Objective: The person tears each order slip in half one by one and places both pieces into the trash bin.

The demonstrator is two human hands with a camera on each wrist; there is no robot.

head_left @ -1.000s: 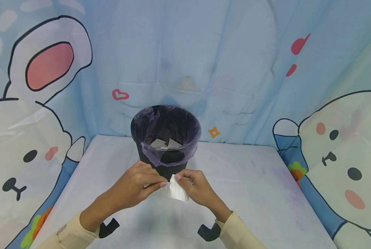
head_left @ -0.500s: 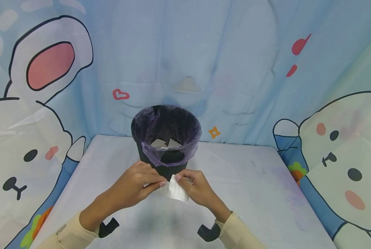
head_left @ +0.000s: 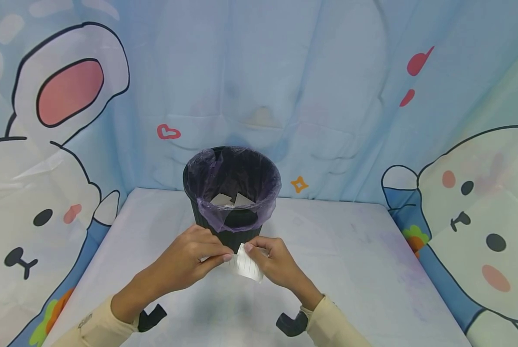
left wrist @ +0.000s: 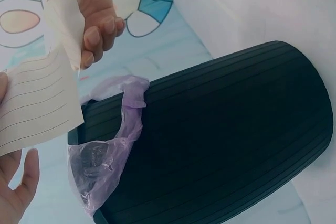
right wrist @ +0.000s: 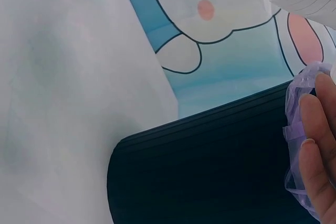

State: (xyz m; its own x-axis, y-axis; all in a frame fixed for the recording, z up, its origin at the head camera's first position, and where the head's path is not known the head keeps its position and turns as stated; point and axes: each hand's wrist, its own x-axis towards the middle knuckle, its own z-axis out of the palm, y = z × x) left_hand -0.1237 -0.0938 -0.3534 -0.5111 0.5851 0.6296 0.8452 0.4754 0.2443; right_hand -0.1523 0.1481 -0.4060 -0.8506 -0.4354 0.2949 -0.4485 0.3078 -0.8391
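Note:
A sheet of white lined paper [head_left: 248,265] is held up in front of a black bin, between both hands. My left hand [head_left: 194,255] pinches its left edge between thumb and fingers. The right hand [head_left: 276,260] pinches it by the upper right part. In the left wrist view the lined paper [left wrist: 42,95] hangs near the left hand [left wrist: 18,187], and a bent part rises toward the right hand [left wrist: 100,19]. Whether the paper is torn between them, I cannot tell. The right wrist view shows the right hand's fingers [right wrist: 315,140] and a paper corner [right wrist: 315,3].
The black bin [head_left: 233,238] stands on the white-covered table [head_left: 350,270], near its back edge. A purple plastic liner [head_left: 261,217] folds over the rim. Inside lie pale paper pieces [head_left: 243,200]. A blue curtain with cartoon animals [head_left: 263,72] surrounds the table.

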